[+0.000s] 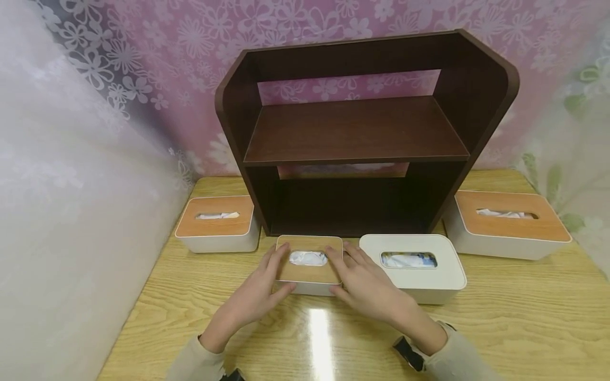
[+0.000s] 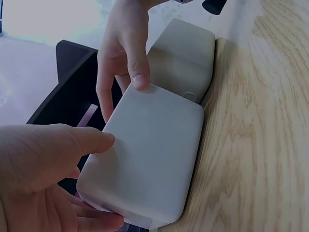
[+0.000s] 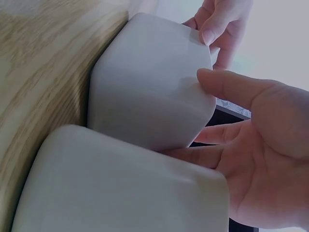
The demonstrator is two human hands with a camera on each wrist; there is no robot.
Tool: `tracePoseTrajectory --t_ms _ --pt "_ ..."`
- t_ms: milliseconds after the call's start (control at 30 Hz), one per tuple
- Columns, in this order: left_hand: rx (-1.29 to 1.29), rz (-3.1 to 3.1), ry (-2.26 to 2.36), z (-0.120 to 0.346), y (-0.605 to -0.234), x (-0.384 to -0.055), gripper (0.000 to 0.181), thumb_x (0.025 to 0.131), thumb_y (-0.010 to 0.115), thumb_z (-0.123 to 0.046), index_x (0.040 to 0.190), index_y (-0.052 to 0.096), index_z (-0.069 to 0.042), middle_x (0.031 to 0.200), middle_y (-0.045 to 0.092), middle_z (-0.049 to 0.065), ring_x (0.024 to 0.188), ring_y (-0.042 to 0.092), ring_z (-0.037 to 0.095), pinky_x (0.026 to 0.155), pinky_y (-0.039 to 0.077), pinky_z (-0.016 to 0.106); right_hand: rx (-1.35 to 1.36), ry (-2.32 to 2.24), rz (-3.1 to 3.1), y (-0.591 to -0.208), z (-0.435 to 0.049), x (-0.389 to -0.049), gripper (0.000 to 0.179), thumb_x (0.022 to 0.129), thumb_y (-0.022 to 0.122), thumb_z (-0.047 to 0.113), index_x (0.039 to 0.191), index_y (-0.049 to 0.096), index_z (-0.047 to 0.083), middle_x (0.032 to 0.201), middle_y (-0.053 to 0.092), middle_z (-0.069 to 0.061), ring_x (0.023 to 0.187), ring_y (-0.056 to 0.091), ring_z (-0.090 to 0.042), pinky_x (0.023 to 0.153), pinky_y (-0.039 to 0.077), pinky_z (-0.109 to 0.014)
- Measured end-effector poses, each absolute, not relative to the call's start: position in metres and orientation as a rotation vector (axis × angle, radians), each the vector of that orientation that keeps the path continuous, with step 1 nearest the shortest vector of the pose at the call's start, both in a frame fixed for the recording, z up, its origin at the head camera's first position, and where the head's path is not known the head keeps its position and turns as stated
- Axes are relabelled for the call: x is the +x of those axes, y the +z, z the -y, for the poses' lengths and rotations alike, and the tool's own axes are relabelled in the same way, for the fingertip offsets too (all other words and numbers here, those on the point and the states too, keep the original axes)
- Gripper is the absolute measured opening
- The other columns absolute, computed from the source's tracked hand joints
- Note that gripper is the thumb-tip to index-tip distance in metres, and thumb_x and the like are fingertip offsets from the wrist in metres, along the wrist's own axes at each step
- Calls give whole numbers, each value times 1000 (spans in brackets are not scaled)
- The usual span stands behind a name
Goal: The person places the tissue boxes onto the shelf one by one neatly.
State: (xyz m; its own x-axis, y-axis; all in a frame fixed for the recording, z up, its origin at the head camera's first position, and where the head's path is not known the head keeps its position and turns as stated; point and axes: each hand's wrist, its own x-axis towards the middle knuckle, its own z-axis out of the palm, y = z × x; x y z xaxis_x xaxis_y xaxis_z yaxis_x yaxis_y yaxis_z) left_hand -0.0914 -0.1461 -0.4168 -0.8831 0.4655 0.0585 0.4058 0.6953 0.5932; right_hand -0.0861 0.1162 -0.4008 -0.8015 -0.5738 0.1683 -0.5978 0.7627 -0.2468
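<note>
A small tissue box (image 1: pixel 310 274) with a wood-coloured lid and white sides stands on the table in front of the shelf. White tissue (image 1: pixel 308 258) shows in its oval slot. My left hand (image 1: pixel 254 296) grips its left end, with the thumb on the front wall. At the opposite end my right hand (image 1: pixel 371 283) holds it, thumb likewise on the front. In the left wrist view, the white front of the tissue box (image 2: pixel 149 140) lies between both hands. Close beside my right hand is an all-white tissue box (image 3: pixel 130 183), its near wall filling the lower right wrist view.
A dark brown two-tier shelf (image 1: pixel 355 129) stands against the flowered wall. Wood-lidded tissue boxes flank it, one on the left (image 1: pixel 219 225) and a larger one on the right (image 1: pixel 512 217). The wood-grain table (image 1: pixel 514 317) meets a pale wall (image 1: pixel 86 211) at left.
</note>
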Motion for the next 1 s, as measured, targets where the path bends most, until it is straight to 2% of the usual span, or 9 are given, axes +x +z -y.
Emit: tracePoseTrajectory --t_ms 100,367,533,633,767,900,1000 --pt "727 -2808 955 146 -418 -91 77 97 64 -33 158 21 -16 158 22 28 134 43 44 102 44 56 944 456 2865 -401 -114 -86 74 90 73 28 148 38 -1 110 69 -27 135 41 -49 112 31 -58" --pt "749 -2814 989 146 -420 -92 69 96 67 -28 154 32 -17 155 24 32 130 46 48 98 46 58 900 525 2852 -402 -111 -85 77 87 77 24 147 36 -1 84 74 -12 133 43 -49 111 32 -58" --pt "801 -2838 1021 146 -420 -94 64 93 70 -23 149 40 -14 155 23 33 130 46 48 97 47 57 900 579 2827 -404 -110 -85 81 86 78 20 149 32 -2 68 67 2 131 45 -50 110 34 -58" --pt "821 -2851 1041 145 -419 -95 65 93 71 -20 149 39 -12 155 23 32 130 47 47 97 48 56 868 652 2827 -404 -109 -86 82 86 77 18 151 30 -1 66 64 5 130 45 -51 108 36 -59" --pt "810 -2869 1079 144 -417 -99 68 92 72 -18 150 36 -12 155 25 32 132 44 46 98 48 56 810 778 2830 -402 -108 -90 81 87 75 14 152 29 0 73 67 0 131 42 -54 105 38 -62" --pt "779 -2887 1115 143 -415 -106 68 92 72 -17 150 37 -12 154 27 32 135 41 47 100 45 57 766 909 2825 -400 -106 -96 80 89 73 10 154 27 2 106 70 -17 133 36 -57 101 38 -66" --pt "747 -2895 1152 142 -416 -112 68 92 72 -16 150 38 -11 155 29 28 138 38 45 102 43 56 723 1015 2820 -398 -104 -101 81 90 71 8 156 24 6 134 57 -27 135 33 -57 100 38 -68"
